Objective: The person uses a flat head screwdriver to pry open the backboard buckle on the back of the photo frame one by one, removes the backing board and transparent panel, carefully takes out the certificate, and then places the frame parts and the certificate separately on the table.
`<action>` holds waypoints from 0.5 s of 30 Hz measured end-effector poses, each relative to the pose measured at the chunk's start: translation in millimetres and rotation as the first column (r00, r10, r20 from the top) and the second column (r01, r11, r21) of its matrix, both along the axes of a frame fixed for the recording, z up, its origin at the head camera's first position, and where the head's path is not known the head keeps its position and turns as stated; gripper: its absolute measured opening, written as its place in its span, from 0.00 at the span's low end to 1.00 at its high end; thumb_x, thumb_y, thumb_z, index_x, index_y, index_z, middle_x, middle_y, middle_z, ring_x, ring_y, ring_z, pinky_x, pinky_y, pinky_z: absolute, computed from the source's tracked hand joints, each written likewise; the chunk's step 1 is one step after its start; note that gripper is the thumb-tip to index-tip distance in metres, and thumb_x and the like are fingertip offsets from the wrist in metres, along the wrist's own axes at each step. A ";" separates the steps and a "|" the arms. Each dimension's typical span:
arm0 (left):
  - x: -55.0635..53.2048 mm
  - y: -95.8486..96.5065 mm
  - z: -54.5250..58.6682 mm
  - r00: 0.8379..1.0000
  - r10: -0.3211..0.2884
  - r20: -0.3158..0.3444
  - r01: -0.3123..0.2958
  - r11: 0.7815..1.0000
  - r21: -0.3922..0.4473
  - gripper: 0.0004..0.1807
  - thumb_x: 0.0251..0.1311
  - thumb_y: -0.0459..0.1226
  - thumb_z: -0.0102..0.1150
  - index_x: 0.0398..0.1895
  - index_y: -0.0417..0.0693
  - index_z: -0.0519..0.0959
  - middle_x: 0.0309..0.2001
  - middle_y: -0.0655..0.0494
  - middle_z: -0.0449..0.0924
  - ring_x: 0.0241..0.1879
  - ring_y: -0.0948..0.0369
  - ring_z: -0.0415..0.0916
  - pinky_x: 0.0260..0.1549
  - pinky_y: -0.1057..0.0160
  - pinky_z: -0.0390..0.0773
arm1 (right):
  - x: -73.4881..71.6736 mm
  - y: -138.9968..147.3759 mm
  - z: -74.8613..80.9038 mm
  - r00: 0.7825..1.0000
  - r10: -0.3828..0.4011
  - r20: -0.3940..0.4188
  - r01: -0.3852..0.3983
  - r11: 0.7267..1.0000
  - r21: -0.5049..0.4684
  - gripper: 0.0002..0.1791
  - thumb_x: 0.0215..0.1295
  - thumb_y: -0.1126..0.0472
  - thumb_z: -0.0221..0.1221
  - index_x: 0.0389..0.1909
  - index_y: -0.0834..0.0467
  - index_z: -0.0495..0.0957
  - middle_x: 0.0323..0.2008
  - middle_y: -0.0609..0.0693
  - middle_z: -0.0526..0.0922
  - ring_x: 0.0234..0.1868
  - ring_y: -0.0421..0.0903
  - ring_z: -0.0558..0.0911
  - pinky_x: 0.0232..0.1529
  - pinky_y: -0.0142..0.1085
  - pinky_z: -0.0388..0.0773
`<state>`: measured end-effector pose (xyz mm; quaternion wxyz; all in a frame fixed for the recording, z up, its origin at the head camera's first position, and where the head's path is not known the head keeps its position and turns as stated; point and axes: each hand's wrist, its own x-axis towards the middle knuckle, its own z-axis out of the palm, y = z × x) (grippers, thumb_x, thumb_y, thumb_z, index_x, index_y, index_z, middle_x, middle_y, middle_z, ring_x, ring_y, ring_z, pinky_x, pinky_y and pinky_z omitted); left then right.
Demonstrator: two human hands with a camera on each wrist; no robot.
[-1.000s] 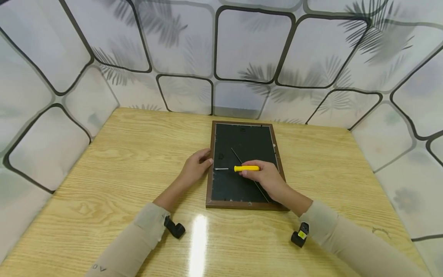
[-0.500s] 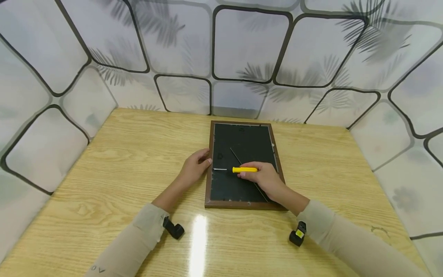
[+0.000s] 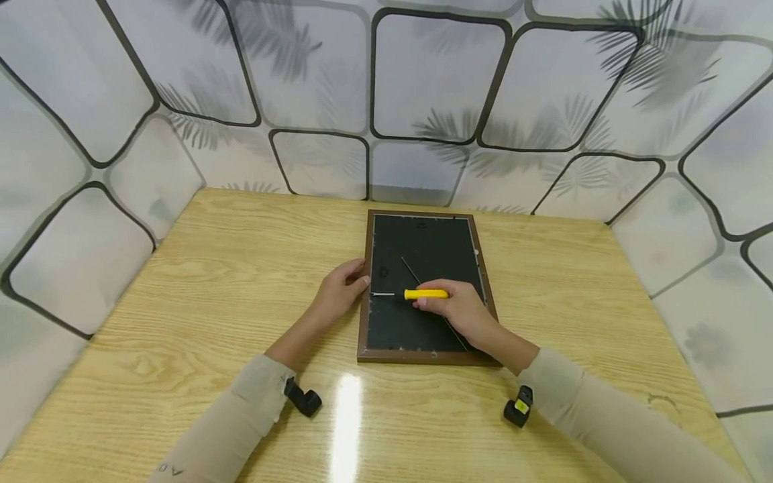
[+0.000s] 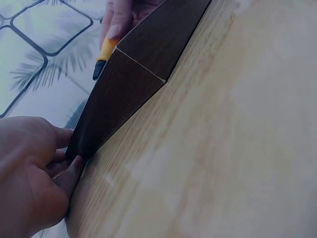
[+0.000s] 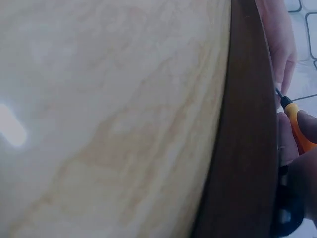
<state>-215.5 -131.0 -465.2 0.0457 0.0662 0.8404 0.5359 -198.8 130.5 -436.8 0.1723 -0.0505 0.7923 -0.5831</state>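
A brown picture frame (image 3: 423, 359) lies back side up on the wooden table, its black backing board (image 3: 417, 241) showing. My right hand (image 3: 468, 312) holds a screwdriver by its yellow handle (image 3: 426, 294) above the board. The metal shaft points left, and its tip is at the frame's left inner edge. My left hand (image 3: 339, 292) touches the left side of the frame with thumb and fingers, close to that tip. In the left wrist view, the thumb (image 4: 73, 171) meets the frame's side. The right wrist view shows the orange-looking screwdriver handle (image 5: 296, 124) between thumb and fingers.
The light wooden table (image 3: 241, 241) extends around the frame. Patterned walls (image 3: 320, 80) enclose its back and sides. A thin diagonal line (image 3: 413, 272) crosses the backing board, partly behind my right hand. Each wrist wears a small black camera (image 3: 304, 401).
Both hands and the screwdriver keep nearly the same place on the frame. The whole head view has shifted very slightly.
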 end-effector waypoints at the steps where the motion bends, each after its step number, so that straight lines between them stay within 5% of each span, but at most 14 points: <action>1: -0.1 0.2 -0.3 1.000 -0.002 0.000 0.002 1.000 -0.001 0.28 0.74 0.37 0.54 0.74 0.41 0.65 0.70 0.42 0.70 0.67 0.47 0.71 0.67 0.48 0.70 | -0.2 -0.1 1.2 1.000 0.008 -0.027 -0.008 1.000 0.026 0.18 0.64 0.63 0.67 0.55 0.60 0.83 0.49 0.57 0.87 0.46 0.45 0.88 0.51 0.34 0.84; 15: -0.2 1.5 0.8 1.000 -0.005 -0.015 0.005 1.000 -0.010 0.28 0.74 0.37 0.54 0.74 0.40 0.65 0.71 0.40 0.68 0.66 0.46 0.71 0.66 0.47 0.72 | -7.5 -15.1 29.6 0.940 0.167 -0.297 -0.068 0.947 0.315 0.15 0.65 0.59 0.67 0.52 0.56 0.84 0.46 0.52 0.87 0.41 0.44 0.85 0.45 0.37 0.84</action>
